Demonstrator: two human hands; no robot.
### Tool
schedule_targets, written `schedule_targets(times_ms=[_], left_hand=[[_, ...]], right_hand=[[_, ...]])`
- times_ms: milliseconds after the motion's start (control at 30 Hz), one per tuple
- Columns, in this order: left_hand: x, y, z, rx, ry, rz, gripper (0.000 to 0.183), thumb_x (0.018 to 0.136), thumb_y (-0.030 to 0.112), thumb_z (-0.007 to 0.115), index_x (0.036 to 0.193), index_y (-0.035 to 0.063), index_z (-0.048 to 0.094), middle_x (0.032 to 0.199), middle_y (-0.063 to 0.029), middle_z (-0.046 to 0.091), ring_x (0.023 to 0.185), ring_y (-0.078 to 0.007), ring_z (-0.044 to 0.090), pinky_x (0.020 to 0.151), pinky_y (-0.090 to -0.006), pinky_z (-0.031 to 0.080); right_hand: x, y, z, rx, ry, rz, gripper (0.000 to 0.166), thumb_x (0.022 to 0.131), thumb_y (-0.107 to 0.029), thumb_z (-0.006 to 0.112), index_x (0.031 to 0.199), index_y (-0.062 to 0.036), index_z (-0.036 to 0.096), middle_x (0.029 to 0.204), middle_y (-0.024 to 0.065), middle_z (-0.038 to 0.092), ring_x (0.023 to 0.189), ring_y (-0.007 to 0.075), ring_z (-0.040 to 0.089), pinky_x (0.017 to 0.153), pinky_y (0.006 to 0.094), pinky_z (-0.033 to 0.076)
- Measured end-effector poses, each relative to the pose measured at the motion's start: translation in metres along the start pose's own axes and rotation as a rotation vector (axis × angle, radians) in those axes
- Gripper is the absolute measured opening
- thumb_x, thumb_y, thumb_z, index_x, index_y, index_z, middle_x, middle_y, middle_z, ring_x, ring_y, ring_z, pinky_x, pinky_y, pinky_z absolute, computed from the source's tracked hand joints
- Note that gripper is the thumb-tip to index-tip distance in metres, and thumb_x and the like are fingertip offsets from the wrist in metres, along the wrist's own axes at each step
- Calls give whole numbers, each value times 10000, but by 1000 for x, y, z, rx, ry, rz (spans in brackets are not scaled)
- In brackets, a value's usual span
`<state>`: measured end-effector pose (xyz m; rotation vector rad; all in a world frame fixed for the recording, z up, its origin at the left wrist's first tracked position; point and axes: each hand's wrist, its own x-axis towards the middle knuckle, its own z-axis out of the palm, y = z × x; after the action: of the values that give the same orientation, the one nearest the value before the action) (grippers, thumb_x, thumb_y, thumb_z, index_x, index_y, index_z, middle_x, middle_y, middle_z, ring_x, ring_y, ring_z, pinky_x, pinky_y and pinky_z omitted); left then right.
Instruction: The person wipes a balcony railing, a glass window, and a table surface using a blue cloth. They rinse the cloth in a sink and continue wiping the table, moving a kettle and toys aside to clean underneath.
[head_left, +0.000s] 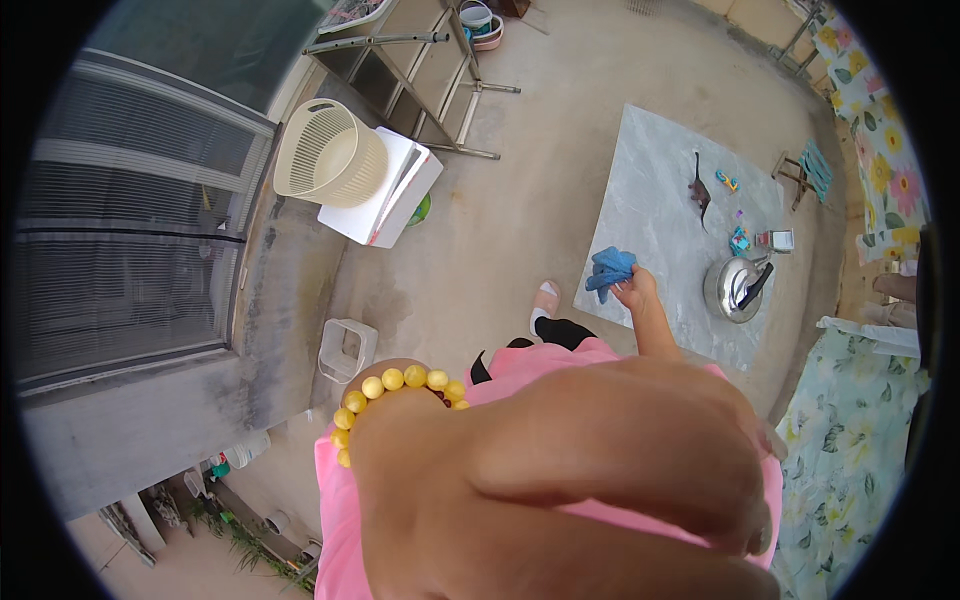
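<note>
My left hand (622, 450) looms very close to the lens, with a yellow bead bracelet (373, 387) at its wrist. Its fingers point right, and whether they hold anything is hidden. Farther out, my right hand (637, 290) grips a crumpled blue cloth (611, 271) above the near left edge of a grey marbled sheet or tabletop (652, 225). To the right on this surface stands a shiny metal pot (724, 289) with a lid and black handle. Beyond it are a small blue toy (739, 241), a metal box-like holder (776, 240), a dark toy dinosaur (699, 193) and a yellow-and-blue toy (727, 181).
At the left, a cream plastic basket (330, 154) rests on a white foam box (405, 195) near a metal frame (442, 90). A clear plastic container (349, 349) stands by the wall. A folding stool (814, 172) and floral curtains (832, 450) are at the right.
</note>
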<state>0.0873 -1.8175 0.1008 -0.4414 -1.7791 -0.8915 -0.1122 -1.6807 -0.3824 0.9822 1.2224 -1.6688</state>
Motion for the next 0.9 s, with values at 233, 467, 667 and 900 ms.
schedule_targets(times_ms=[233,467,667,900], left_hand=[[37,-103,-51,-66,-81,-47,443,673,-112,539,1054,56,691,1100,-108,544,975,-223,546,833,-328,466],[-84,-327,-71,-425,-431,-1080,426,788,-113,457,1172,6,599,1179,-96,532,1097,-186,546,973,-301,421],[-305,-454,-82,-236,-1145,-1306,293,844,12,516,1121,16,614,1005,-115,644,898,-191,617,814,-303,495],[-395,-538,-61,-136,-1794,-1140,280,863,197,595,1108,67,637,913,-100,663,848,-196,632,786,-313,502]], right_hand=[[5,-16,86,8,-67,-87,275,995,-203,386,1207,-65,496,1138,99,563,1057,254,564,959,478,433],[19,-8,94,75,140,-243,224,958,-206,454,1137,-82,507,1063,83,562,962,234,572,868,455,473],[7,9,80,192,388,-287,181,916,-151,513,1078,-76,538,1001,72,583,906,210,576,796,416,482],[38,8,19,20,808,-613,420,891,-148,551,1283,-12,490,1077,137,599,967,246,586,826,368,485]])
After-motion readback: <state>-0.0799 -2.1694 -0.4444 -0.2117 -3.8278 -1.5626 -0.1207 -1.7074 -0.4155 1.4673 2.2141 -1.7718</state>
